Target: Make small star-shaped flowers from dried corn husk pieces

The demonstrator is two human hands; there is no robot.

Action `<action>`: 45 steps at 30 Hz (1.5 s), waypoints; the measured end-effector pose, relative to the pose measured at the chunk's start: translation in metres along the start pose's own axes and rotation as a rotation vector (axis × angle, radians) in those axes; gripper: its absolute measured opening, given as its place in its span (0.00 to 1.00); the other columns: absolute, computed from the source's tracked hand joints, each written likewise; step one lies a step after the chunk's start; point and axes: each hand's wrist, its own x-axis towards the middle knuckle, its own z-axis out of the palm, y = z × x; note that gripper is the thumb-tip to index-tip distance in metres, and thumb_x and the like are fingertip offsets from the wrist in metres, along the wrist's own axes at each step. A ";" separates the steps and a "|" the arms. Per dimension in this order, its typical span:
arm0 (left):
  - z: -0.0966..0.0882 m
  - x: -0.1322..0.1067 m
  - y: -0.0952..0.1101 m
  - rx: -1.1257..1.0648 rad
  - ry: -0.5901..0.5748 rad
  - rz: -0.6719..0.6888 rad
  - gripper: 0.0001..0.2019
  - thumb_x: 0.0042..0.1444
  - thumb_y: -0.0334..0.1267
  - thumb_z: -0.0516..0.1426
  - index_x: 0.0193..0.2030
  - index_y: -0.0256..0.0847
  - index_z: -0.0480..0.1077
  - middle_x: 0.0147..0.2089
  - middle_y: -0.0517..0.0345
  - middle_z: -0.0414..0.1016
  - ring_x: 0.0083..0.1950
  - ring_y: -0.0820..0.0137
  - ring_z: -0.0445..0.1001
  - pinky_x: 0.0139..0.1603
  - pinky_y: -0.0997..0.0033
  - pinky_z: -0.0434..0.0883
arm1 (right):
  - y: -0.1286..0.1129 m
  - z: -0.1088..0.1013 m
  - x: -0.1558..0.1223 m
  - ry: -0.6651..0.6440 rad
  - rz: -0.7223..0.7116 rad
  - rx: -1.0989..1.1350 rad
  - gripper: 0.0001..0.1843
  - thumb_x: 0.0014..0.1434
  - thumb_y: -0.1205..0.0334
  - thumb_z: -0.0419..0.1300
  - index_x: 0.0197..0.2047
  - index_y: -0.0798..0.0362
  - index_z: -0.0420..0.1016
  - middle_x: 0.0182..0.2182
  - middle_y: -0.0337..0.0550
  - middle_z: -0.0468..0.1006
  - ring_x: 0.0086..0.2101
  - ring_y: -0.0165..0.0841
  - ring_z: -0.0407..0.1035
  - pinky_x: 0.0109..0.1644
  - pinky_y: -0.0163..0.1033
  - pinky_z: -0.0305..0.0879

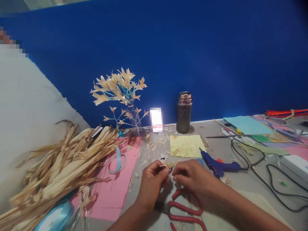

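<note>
Between the thumb and fingers of my left hand [155,179] is a small pale piece of corn husk [171,163], partly hidden by the fingertips. My right hand [189,175] is beside it, fingers curled together; what they pinch, if anything, is hidden. Red-handled scissors [185,211] lie on the table just below both hands. To the right rests a blue glue gun [218,163], its tip pointing at a stained yellow paper square [185,146]. Husk scraps [151,146] are scattered beyond the hands.
Dried corn husks [64,163] are heaped at left over pink paper [108,199], near tape rolls [117,163] and blue ribbon [56,216]. Husk flowers [120,85] and a dark open flask [184,114] stand by the blue wall. Black cords [270,189] loop at right.
</note>
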 end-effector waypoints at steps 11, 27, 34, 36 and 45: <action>-0.007 0.012 -0.011 0.034 0.090 -0.032 0.20 0.48 0.53 0.67 0.28 0.36 0.71 0.24 0.61 0.70 0.21 0.79 0.60 0.21 0.79 0.58 | 0.118 -0.139 0.109 -0.022 0.265 -0.574 0.17 0.68 0.57 0.61 0.57 0.52 0.72 0.55 0.48 0.75 0.48 0.40 0.74 0.50 0.51 0.74; -0.014 0.021 -0.034 0.001 0.018 -0.056 0.30 0.39 0.66 0.67 0.26 0.38 0.67 0.15 0.64 0.65 0.14 0.82 0.54 0.16 0.80 0.49 | 0.165 -0.123 0.109 0.046 0.120 -0.598 0.09 0.68 0.60 0.61 0.48 0.53 0.77 0.48 0.49 0.79 0.43 0.38 0.76 0.47 0.46 0.74; -0.012 0.022 -0.031 -0.055 0.073 -0.022 0.29 0.37 0.62 0.70 0.26 0.38 0.64 0.26 0.57 0.76 0.16 0.81 0.61 0.14 0.80 0.52 | 0.152 -0.148 0.082 0.089 0.118 -0.723 0.10 0.68 0.59 0.61 0.51 0.51 0.76 0.50 0.48 0.78 0.47 0.38 0.75 0.51 0.47 0.72; -0.011 0.020 -0.025 -0.070 0.078 -0.028 0.28 0.38 0.59 0.71 0.27 0.38 0.65 0.26 0.57 0.75 0.17 0.80 0.62 0.15 0.80 0.54 | 0.145 -0.159 0.071 0.090 0.159 -0.740 0.13 0.67 0.57 0.62 0.53 0.53 0.75 0.51 0.47 0.77 0.45 0.37 0.75 0.49 0.48 0.74; -0.010 0.011 0.007 -0.157 0.123 0.032 0.20 0.40 0.48 0.72 0.27 0.37 0.70 0.25 0.60 0.72 0.24 0.75 0.68 0.23 0.77 0.63 | 0.028 -0.099 0.013 0.087 -0.054 -0.455 0.14 0.65 0.52 0.54 0.36 0.44 0.80 0.33 0.44 0.83 0.32 0.39 0.74 0.36 0.41 0.68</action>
